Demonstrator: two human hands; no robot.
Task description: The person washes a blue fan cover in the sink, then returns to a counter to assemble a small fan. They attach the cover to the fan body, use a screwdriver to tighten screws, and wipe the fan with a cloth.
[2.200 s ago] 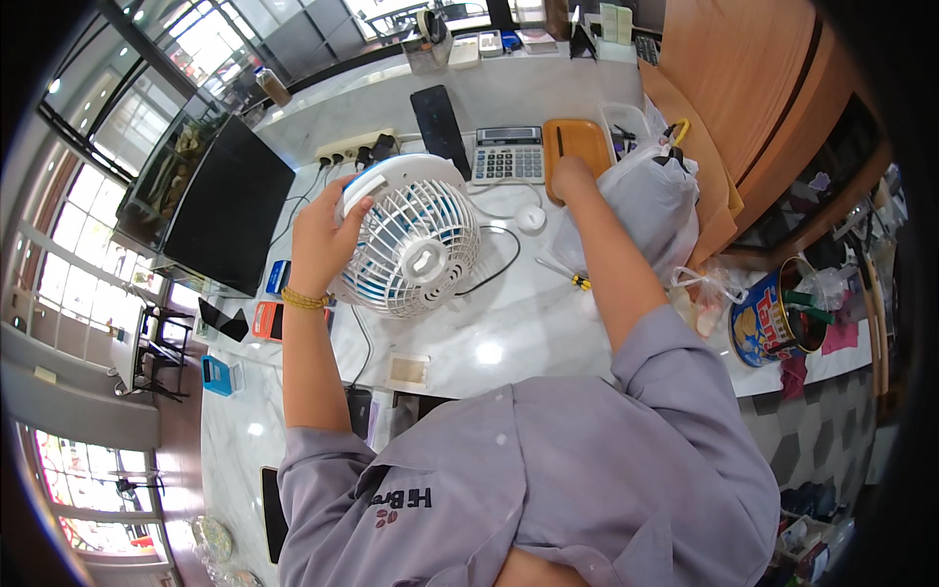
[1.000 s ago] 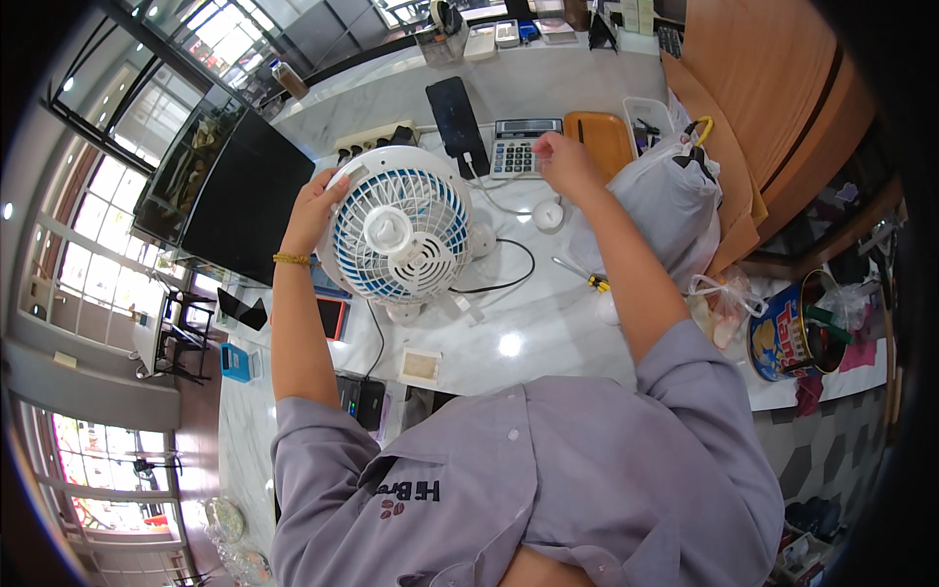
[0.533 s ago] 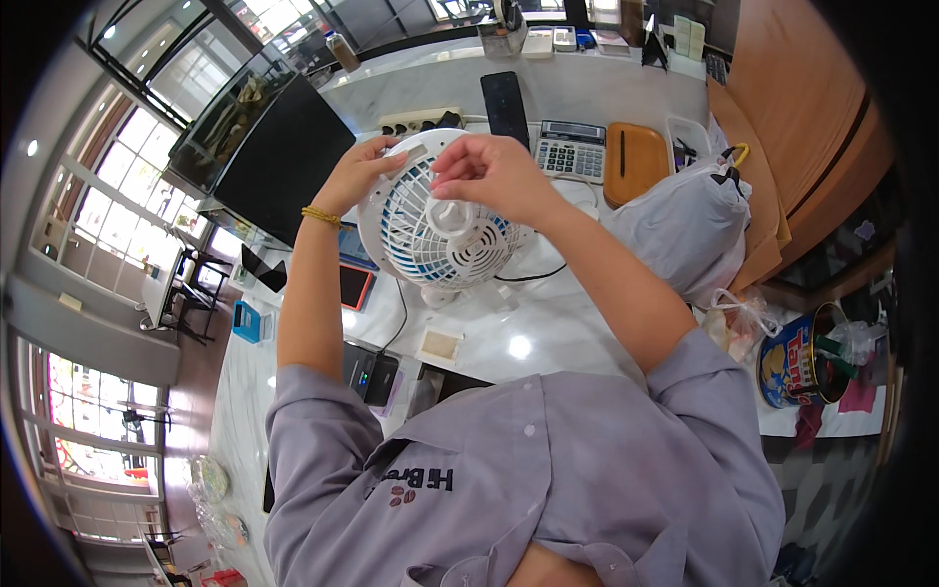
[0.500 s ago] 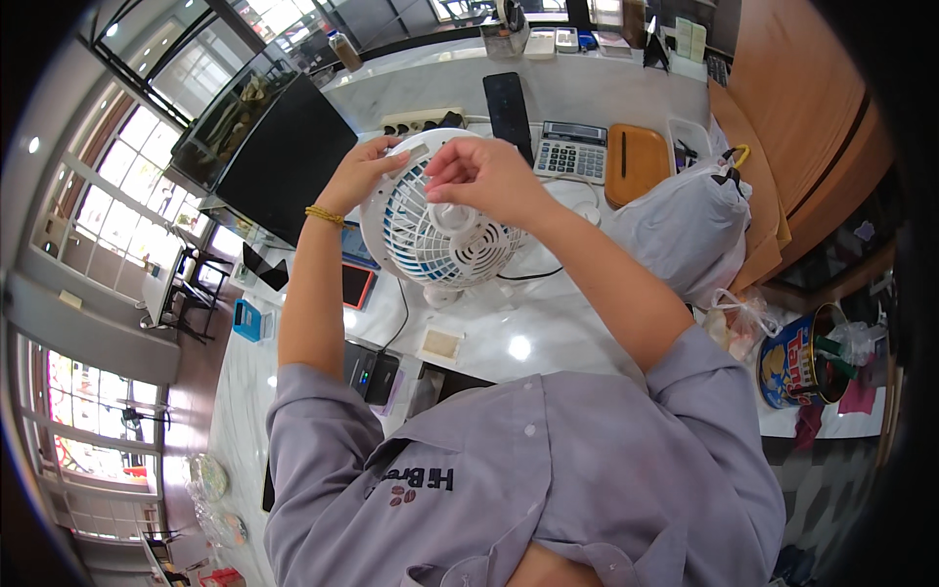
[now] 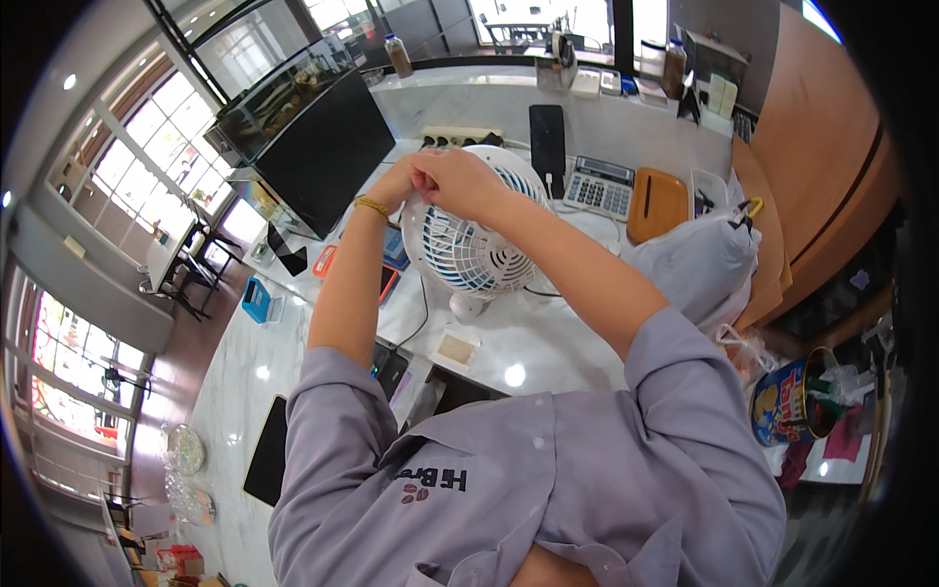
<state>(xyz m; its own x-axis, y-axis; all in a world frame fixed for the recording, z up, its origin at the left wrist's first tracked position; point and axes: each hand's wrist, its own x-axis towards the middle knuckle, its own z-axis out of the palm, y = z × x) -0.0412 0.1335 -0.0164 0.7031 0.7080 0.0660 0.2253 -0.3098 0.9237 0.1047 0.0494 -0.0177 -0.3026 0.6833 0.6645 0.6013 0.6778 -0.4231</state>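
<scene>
A white desk fan (image 5: 484,259) with a round grille and blue blades stands on the marble counter in front of me, its back toward me. My left hand (image 5: 394,184), with a yellow bracelet at the wrist, is closed at the fan's upper left rim; some of its fingers are hidden. Against it, in front of the rim, my right hand (image 5: 458,183) has its fingers curled and pressed together. Whatever they pinch is hidden between the two hands. A black cable (image 5: 421,318) runs along the counter beside the fan.
Behind the fan lie a phone (image 5: 548,147), a calculator (image 5: 600,186) and a wooden tray (image 5: 657,203). A grey plastic-wrapped bundle (image 5: 694,262) sits to the right. A fish tank on a black cabinet (image 5: 318,147) stands at far left, a large tin (image 5: 782,401) at lower right.
My right hand has moved left from the fan's middle to meet my left hand at the rim. The view has shifted, so the whole scene sits differently.
</scene>
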